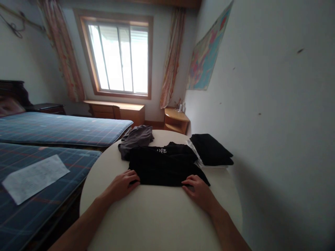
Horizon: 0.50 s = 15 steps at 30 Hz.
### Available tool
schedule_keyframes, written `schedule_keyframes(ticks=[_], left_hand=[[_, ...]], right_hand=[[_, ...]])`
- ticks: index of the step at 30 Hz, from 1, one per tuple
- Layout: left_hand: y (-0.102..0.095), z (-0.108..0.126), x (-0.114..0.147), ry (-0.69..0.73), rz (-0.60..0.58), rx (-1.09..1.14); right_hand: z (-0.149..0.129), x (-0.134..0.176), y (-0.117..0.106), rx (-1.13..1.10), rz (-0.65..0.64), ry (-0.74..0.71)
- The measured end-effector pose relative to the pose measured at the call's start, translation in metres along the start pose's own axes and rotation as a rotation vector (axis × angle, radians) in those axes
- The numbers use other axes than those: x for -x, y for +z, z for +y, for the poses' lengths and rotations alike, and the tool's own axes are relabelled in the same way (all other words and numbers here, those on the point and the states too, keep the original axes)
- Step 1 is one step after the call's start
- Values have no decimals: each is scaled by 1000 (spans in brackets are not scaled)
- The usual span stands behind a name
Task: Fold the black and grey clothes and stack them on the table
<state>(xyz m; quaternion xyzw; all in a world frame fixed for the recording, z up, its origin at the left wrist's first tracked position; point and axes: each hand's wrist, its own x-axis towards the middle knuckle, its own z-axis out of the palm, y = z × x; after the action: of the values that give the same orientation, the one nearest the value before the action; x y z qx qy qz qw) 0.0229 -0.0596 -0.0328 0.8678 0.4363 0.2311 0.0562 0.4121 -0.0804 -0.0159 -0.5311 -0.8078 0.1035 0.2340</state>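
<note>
A black T-shirt (162, 169) with small white lettering near its collar lies partly folded on the round white table (157, 216). My left hand (125, 184) is at its near left corner, thumb and fingers closed on the cloth edge. At the near edge towards the right, my right hand (198, 191) pinches the fabric in the same way. Behind the shirt on the left is a crumpled grey garment (137, 137). To the right sits a stack of folded clothes (210, 150), black on top with white beneath.
On the left stand beds with blue plaid mattresses (65, 129); a white sheet of paper (36, 177) lies on the nearer one. A white wall (282, 146) runs close along the table's right side. A wooden corner shelf (176, 116) and a desk (131, 108) are beyond.
</note>
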Motion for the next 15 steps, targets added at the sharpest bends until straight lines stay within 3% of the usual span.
schedule_keyframes(ticks=[15], left_hand=[[3, 1, -1, -32, 41, 43]], right_hand=[[16, 11, -2, 36, 91, 80]])
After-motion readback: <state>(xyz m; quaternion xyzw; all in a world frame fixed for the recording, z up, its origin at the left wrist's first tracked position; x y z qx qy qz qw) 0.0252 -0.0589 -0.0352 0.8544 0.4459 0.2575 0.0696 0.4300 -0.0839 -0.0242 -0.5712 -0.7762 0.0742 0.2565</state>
